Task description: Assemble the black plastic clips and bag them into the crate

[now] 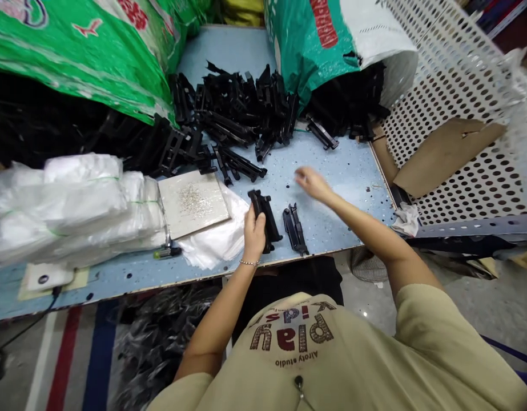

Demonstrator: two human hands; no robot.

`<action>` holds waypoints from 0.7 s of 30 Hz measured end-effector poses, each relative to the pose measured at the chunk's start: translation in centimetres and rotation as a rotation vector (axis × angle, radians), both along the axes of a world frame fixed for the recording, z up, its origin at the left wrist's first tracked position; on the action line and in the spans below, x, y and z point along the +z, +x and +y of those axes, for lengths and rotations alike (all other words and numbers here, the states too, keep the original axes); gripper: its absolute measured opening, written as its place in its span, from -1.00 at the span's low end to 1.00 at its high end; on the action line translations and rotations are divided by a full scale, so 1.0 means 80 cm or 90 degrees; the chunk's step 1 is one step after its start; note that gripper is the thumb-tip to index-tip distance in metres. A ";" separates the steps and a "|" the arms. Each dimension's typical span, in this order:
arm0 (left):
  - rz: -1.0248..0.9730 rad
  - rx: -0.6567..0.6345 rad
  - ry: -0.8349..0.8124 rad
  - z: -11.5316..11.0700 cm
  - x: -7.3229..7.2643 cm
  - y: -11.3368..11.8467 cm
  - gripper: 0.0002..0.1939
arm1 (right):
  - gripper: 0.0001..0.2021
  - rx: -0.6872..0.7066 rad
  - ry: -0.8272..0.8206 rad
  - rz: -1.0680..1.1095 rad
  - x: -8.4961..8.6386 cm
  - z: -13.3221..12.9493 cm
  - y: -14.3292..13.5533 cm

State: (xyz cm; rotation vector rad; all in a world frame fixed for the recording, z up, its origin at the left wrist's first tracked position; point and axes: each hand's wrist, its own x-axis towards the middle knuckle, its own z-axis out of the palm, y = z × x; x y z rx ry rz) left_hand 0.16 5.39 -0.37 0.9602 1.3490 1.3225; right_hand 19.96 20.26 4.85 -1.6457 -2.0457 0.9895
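Observation:
Near the table's front edge, my left hand (255, 233) is closed around a long black plastic part (269, 222), gripping it from its left side. Just right of it another black plastic piece (294, 229) lies on the blue table (336, 211). My right hand (311, 182) is over the table, beyond that piece and apart from it. Motion blurs its fingers, so I cannot make out whether they hold anything. Farther back is a heap of similar black parts (233, 108). A flat square board (194, 202) with many tiny metallic bits on it lies left of my left hand.
Bundled clear plastic bags (83, 205) are stacked at the left, beside a screwdriver-like tool (167, 252). A green sack (75, 51) and a teal sack (310, 51) of black parts stand behind. At the right is a perforated white panel (451, 85) with brown cardboard (447, 151).

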 end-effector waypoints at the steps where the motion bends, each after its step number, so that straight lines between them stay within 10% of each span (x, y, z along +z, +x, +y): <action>1: 0.040 0.017 -0.015 0.000 -0.010 0.009 -0.42 | -0.65 -0.080 0.100 -0.065 0.003 0.036 0.012; 7: 0.155 -0.013 0.014 -0.019 -0.043 0.057 -0.35 | -0.60 -0.322 0.030 -0.031 0.026 0.130 0.064; 11: 0.061 -0.040 0.006 0.002 -0.017 0.043 -0.29 | -0.77 -0.251 -0.068 0.084 0.019 0.060 0.055; 16: -0.249 -0.129 0.062 0.047 0.050 0.039 -0.27 | -0.56 0.057 -0.397 0.528 0.006 -0.086 0.034; 21: -0.311 -0.185 0.043 0.033 0.080 0.042 -0.51 | -0.44 -0.006 -0.124 0.396 0.043 -0.115 0.033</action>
